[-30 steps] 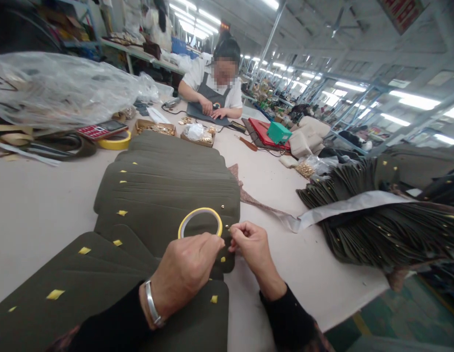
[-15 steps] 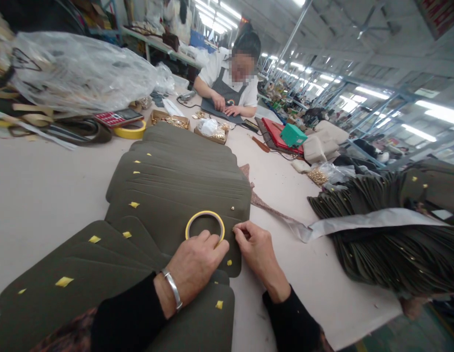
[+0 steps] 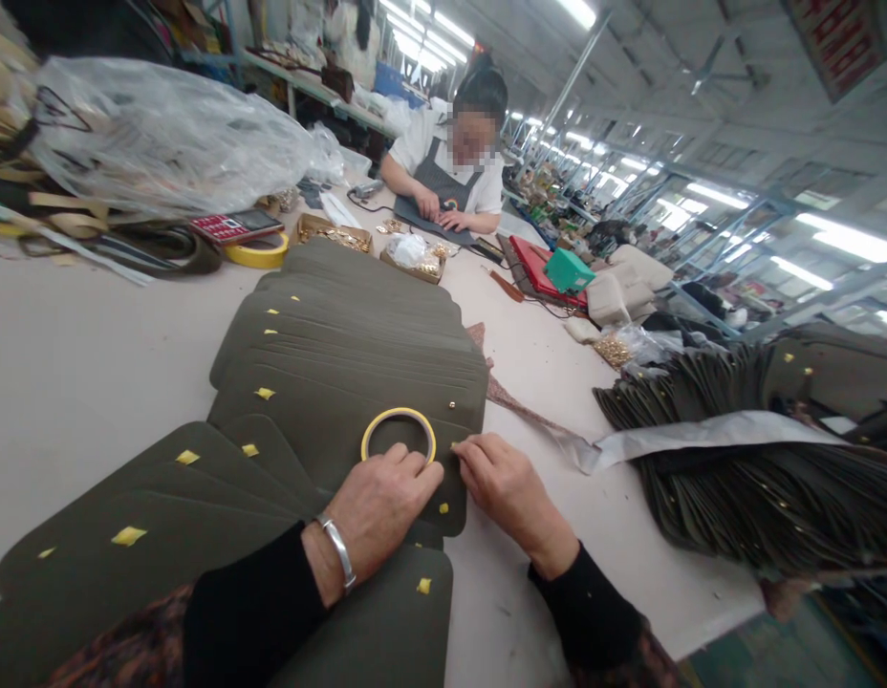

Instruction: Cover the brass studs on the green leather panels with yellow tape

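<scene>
My left hand (image 3: 386,502), with a silver bracelet at its wrist, is closed on the lower edge of a roll of yellow tape (image 3: 362,441). Under it lie overlapping dark olive panels (image 3: 343,368), several of them marked with small yellow tape pieces (image 3: 266,393). My right hand (image 3: 505,483) is at the panels' right edge, finger and thumb pinched together. A small yellow piece of tape (image 3: 453,446) shows at those fingertips, against the panel. Just above sits a small gold stud (image 3: 452,405).
Stacked olive pieces (image 3: 766,497) stand at the right, with a pale strip (image 3: 708,431) across them. Boxes of gold hardware (image 3: 335,235), another yellow tape roll (image 3: 258,251) and a large plastic bag (image 3: 171,143) lie farther back. A co-worker (image 3: 447,177) works across the table.
The small yellow tape piece now shows at my right fingertips, where it was hardly visible before. My left hand and its tape roll have stayed nearly in place; the view has shifted slightly.
</scene>
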Motion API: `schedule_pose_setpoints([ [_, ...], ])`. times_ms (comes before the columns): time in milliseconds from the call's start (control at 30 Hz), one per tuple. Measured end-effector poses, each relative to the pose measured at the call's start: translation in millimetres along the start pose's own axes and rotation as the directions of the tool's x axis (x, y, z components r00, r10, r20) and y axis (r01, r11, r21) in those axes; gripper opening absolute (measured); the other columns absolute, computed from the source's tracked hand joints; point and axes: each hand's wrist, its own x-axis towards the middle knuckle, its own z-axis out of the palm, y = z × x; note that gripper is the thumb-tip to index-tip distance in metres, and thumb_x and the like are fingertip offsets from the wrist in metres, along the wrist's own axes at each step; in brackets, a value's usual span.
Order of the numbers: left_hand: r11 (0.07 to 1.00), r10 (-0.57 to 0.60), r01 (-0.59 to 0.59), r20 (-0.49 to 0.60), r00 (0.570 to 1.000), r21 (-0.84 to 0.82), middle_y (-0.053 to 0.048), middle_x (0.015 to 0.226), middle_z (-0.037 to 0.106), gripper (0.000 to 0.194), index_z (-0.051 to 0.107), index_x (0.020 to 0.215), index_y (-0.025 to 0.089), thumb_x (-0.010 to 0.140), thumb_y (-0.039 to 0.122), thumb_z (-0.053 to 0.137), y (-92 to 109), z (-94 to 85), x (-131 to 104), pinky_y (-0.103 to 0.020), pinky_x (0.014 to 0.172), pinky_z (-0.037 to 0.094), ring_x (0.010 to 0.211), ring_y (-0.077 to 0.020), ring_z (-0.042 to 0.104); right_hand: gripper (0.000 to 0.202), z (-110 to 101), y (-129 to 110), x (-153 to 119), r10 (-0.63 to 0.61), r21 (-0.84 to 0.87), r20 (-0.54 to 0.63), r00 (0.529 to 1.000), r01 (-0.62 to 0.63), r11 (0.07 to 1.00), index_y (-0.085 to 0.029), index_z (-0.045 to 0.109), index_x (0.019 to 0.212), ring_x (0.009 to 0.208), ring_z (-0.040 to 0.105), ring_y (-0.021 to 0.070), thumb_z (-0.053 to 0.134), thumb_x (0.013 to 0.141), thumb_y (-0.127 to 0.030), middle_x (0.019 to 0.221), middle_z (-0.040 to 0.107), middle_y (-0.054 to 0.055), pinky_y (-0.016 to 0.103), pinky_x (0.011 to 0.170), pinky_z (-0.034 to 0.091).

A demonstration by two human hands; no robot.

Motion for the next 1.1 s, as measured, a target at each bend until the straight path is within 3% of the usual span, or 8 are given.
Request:
schedule_pose_setpoints([
  [167, 1.000, 0.001, -0.001, -0.021, 1.000, 0.000, -0.004, 0.086, 0.062, 0.010, 0.054, 0.088, 0.019, 0.092, 0.012, 0.049, -1.1, 1.5, 0.1, -0.032, 0.066, 0.049, 0.081, -0.0222, 0.055, 0.015, -1.9, -5.6, 20.8, 0.027, -0.147, 0.234, 0.972, 0.007, 0.989, -0.016, 0.063, 0.083, 0.075, 0.060, 0.0218, 0.053, 0.090, -0.007, 0.080, 0.064, 0.008, 0.031, 0.066, 0.048],
  [433, 1.000, 0.020, -0.019, -0.086, 0.996, 0.006, -0.003, 0.083, 0.063, 0.012, 0.055, 0.086, 0.019, 0.087, 0.008, 0.053, -2.0, 3.1, -0.7, -0.032, 0.062, 0.049, 0.078, -0.0223, 0.057, 0.021, -1.8, -12.3, 51.6, 0.568, -0.074, 0.307, 0.764, -0.575, 0.814, -0.017, 0.073, 0.075, 0.075, 0.068, 0.0204, 0.053, 0.083, -0.014, 0.079, 0.075, 0.010, 0.026, 0.065, 0.042],
  [533, 0.999, 0.039, -0.044, -0.217, 0.975, -0.016, -0.002, 0.082, 0.065, 0.011, 0.058, 0.090, 0.019, 0.089, 0.010, 0.051, -7.4, -1.1, -3.2, -0.032, 0.062, 0.051, 0.074, -0.0208, 0.059, 0.021, -6.8, -15.8, 48.8, 0.572, -0.021, 0.301, 0.763, -0.595, 0.804, -0.018, 0.073, 0.070, 0.071, 0.066, 0.0185, 0.054, 0.079, -0.012, 0.074, 0.074, 0.007, 0.025, 0.062, 0.039],
  [667, 0.985, 0.041, -0.115, -0.475, 0.879, -0.128, -0.003, 0.092, 0.070, 0.018, 0.058, 0.106, 0.018, 0.096, 0.017, 0.043, -20.1, -10.8, -6.0, -0.027, 0.072, 0.053, 0.080, -0.0160, 0.065, 0.023, -16.3, -27.9, 28.7, 0.469, 0.095, 0.386, 0.794, -0.540, 0.836, -0.019, 0.070, 0.064, 0.062, 0.063, 0.0159, 0.054, 0.078, -0.010, 0.065, 0.071, 0.004, 0.025, 0.057, 0.035],
  [767, 0.967, 0.024, -0.154, -0.528, 0.849, -0.204, -0.003, 0.105, 0.071, 0.028, 0.052, 0.124, 0.019, 0.098, 0.021, 0.044, -27.1, -15.2, -6.7, -0.022, 0.079, 0.053, 0.090, -0.0125, 0.068, 0.021, -21.0, -37.6, 11.3, 0.418, 0.196, 0.408, 0.812, -0.525, 0.828, -0.019, 0.070, 0.066, 0.061, 0.063, 0.0152, 0.055, 0.078, -0.010, 0.065, 0.070, 0.003, 0.024, 0.056, 0.036],
  [867, 0.960, 0.032, -0.168, -0.506, 0.862, -0.224, -0.004, 0.120, 0.067, 0.041, 0.040, 0.138, 0.020, 0.098, 0.026, 0.044, -27.7, -14.6, -6.5, -0.021, 0.087, 0.052, 0.100, -0.0124, 0.067, 0.018, -23.8, -42.7, 1.9, 0.442, 0.384, 0.258, 0.859, -0.511, 0.769, -0.019, 0.071, 0.079, 0.064, 0.063, 0.0141, 0.055, 0.083, -0.011, 0.072, 0.071, 0.002, 0.023, 0.060, 0.041],
  [967, 0.961, -0.002, -0.129, -0.475, 0.880, -0.243, -0.003, 0.108, 0.072, 0.043, 0.037, 0.139, 0.019, 0.099, 0.033, 0.043, -24.5, -11.2, -6.5, -0.022, 0.077, 0.055, 0.088, -0.0137, 0.070, 0.019, -25.0, -44.6, 1.8, 0.456, 0.575, -0.019, 0.890, -0.364, 0.733, -0.018, 0.068, 0.100, 0.072, 0.064, 0.0135, 0.055, 0.087, -0.014, 0.087, 0.071, 0.003, 0.023, 0.067, 0.047],
  [1100, 0.963, -0.002, -0.116, -0.434, 0.901, -0.245, -0.001, 0.096, 0.074, 0.043, 0.035, 0.139, 0.020, 0.099, 0.036, 0.040, -21.6, -7.0, -7.0, -0.023, 0.069, 0.056, 0.078, -0.0145, 0.071, 0.020, -22.3, -46.3, 6.9, 0.288, 0.575, -0.193, 0.938, -0.129, 0.808, -0.017, 0.063, 0.106, 0.082, 0.062, 0.0156, 0.053, 0.090, -0.012, 0.096, 0.068, 0.007, 0.027, 0.075, 0.050],
])
